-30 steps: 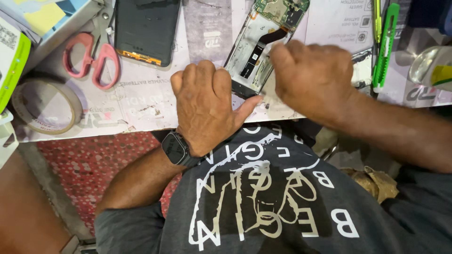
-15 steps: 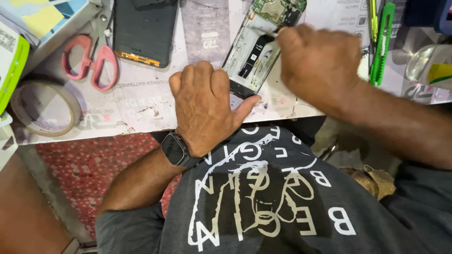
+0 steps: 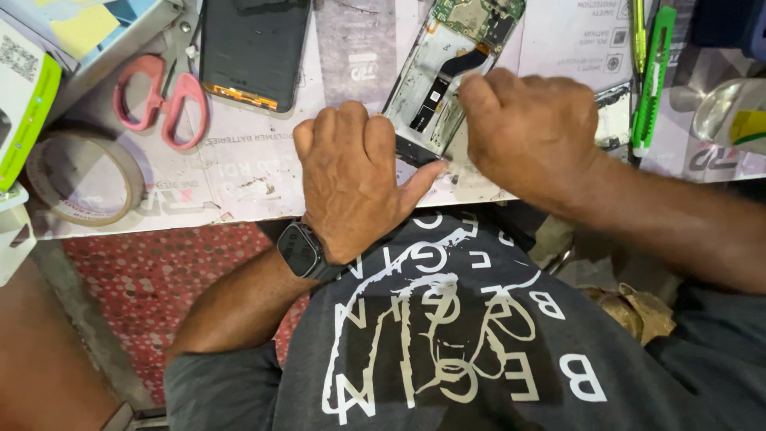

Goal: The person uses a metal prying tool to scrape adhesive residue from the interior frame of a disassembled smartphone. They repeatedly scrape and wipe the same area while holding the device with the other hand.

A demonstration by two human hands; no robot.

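We are working at a paper-covered tabletop (image 3: 263,172), where an opened phone (image 3: 435,76) is lying slantwise near the front edge, with a dark phone (image 3: 254,48), tape roll (image 3: 84,175) and pink scissors (image 3: 163,100) to its left. Our left hand (image 3: 355,179) is resting knuckles-up, fingers curled, thumb touching the phone's lower end. Our right hand (image 3: 531,132) is closing into a loose fist on the phone's right edge; we cannot tell what it is pinching.

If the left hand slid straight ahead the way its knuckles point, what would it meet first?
Probably the grey strip lying flat on the mat, just beyond the left hand. The opened phone sits slightly to the right of that line, though depth is unclear.
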